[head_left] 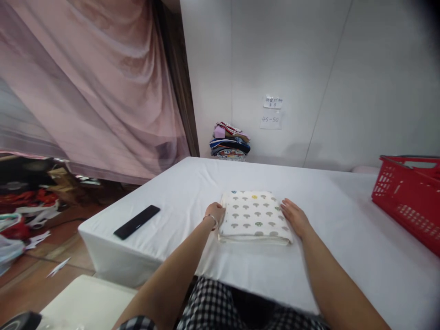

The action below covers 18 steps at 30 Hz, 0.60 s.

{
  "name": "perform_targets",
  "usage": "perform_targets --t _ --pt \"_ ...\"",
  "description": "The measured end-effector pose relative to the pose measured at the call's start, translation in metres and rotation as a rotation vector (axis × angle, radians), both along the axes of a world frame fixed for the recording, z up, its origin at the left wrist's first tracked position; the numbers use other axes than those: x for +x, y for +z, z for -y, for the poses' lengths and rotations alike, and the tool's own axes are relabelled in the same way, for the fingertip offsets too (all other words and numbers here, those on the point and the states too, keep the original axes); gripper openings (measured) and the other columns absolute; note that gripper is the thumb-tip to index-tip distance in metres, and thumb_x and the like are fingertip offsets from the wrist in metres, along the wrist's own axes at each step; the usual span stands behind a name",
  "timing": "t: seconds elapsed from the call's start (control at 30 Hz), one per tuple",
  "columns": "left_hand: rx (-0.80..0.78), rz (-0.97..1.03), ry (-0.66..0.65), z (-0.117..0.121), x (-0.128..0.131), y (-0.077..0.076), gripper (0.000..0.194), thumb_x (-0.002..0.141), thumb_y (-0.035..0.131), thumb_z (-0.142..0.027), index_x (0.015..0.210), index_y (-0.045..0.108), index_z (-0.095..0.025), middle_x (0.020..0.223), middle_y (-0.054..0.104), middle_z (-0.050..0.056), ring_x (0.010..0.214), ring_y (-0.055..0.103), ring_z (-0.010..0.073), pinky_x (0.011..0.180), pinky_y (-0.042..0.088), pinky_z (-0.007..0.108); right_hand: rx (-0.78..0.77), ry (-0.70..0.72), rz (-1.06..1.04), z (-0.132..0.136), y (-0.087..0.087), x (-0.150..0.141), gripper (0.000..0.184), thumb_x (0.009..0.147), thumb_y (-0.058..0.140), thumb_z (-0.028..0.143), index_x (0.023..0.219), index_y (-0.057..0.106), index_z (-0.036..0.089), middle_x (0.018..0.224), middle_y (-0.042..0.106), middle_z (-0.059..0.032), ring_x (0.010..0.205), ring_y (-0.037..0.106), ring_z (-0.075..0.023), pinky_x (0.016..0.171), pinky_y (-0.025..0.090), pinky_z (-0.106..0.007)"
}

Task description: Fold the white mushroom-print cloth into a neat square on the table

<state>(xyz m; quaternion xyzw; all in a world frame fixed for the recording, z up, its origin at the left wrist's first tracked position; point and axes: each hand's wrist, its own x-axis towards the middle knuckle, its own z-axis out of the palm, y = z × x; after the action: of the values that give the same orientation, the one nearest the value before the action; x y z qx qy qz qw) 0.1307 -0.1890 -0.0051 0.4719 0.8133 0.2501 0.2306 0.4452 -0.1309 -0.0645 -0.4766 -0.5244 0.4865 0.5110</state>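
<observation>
A folded white cloth [252, 214] lies flat on the white-covered table [330, 256]. It is printed with rows of grey mushrooms and a few yellow, green and blue ones; whether it is a garment or a blanket I cannot tell. At its left edge, my left hand [215, 211] has its fingers curled in and closed on the fabric, a thin bracelet round the wrist. My right hand [294, 217] rests along the opposite edge with fingers stretched out, touching the side of the fold.
A black flat slab [136, 222] lies on the table's left. At the right edge stands a red plastic basket [409, 197]. Folded clothes [229, 143] are piled at the back, near paper signs [271, 118] on the wall. A pink curtain [130, 91] hangs at left.
</observation>
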Motion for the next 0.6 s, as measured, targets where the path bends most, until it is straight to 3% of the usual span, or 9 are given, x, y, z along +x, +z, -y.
perform_targets --t 0.07,0.2,0.3,0.4,0.5,0.6 --pt "-0.022 0.004 0.001 0.001 -0.001 0.000 0.019 0.074 0.055 -0.031 0.087 0.061 -0.019 0.095 0.067 0.005 0.085 0.061 0.0166 0.063 0.043 0.021 -0.022 0.006 0.042 -0.002 -0.001 0.003 0.055 0.078 0.053 0.046 0.125 0.049 0.019 0.127 0.053 -0.0073 0.109 0.055 -0.0212 0.089 0.048 -0.033" --pt "-0.104 0.025 -0.001 0.001 0.000 0.001 0.024 0.072 0.056 -0.039 0.087 0.060 -0.020 0.088 0.067 0.005 0.073 0.061 0.0187 0.053 0.042 0.024 -0.034 0.001 0.327 -0.002 0.005 -0.005 0.054 0.076 0.055 0.044 0.123 0.051 0.018 0.124 0.056 -0.0075 0.111 0.053 -0.0221 0.096 0.041 -0.038" --pt "-0.084 -0.016 0.011 0.002 0.003 0.002 0.031 0.072 0.055 -0.043 0.093 0.058 -0.021 0.091 0.066 0.006 0.071 0.060 0.0195 0.051 0.042 0.025 0.065 -0.004 0.590 0.000 0.009 -0.013 0.051 0.078 0.050 0.041 0.124 0.051 0.019 0.128 0.052 -0.0062 0.116 0.049 -0.0212 0.101 0.035 -0.038" --pt "0.015 -0.134 -0.017 0.003 0.005 0.001 0.024 0.072 0.055 -0.036 0.091 0.058 -0.020 0.093 0.066 0.007 0.076 0.060 0.0183 0.058 0.044 0.025 0.190 0.012 0.785 0.004 0.011 -0.018 0.049 0.081 0.045 0.039 0.126 0.050 0.020 0.132 0.048 -0.0054 0.122 0.042 -0.0207 0.104 0.029 -0.036" --pt "0.017 -0.195 -0.075 0.003 0.007 0.000 0.017 0.073 0.054 -0.034 0.080 0.061 -0.020 0.092 0.066 0.007 0.079 0.060 0.0182 0.064 0.044 0.025 0.198 -0.002 0.844 0.008 0.013 -0.019 0.049 0.081 0.043 0.040 0.127 0.048 0.020 0.131 0.049 -0.0055 0.121 0.043 -0.0210 0.103 0.031 -0.035" --pt "-0.058 -0.186 -0.109 0.001 0.009 0.003 0.024 0.073 0.054 -0.040 0.079 0.063 -0.019 0.088 0.067 0.009 0.078 0.062 0.0200 0.063 0.044 0.026 0.168 -0.022 0.854 0.010 0.014 -0.019 0.052 0.081 0.042 0.043 0.127 0.048 0.019 0.130 0.049 -0.0069 0.117 0.047 -0.0222 0.100 0.035 -0.035"
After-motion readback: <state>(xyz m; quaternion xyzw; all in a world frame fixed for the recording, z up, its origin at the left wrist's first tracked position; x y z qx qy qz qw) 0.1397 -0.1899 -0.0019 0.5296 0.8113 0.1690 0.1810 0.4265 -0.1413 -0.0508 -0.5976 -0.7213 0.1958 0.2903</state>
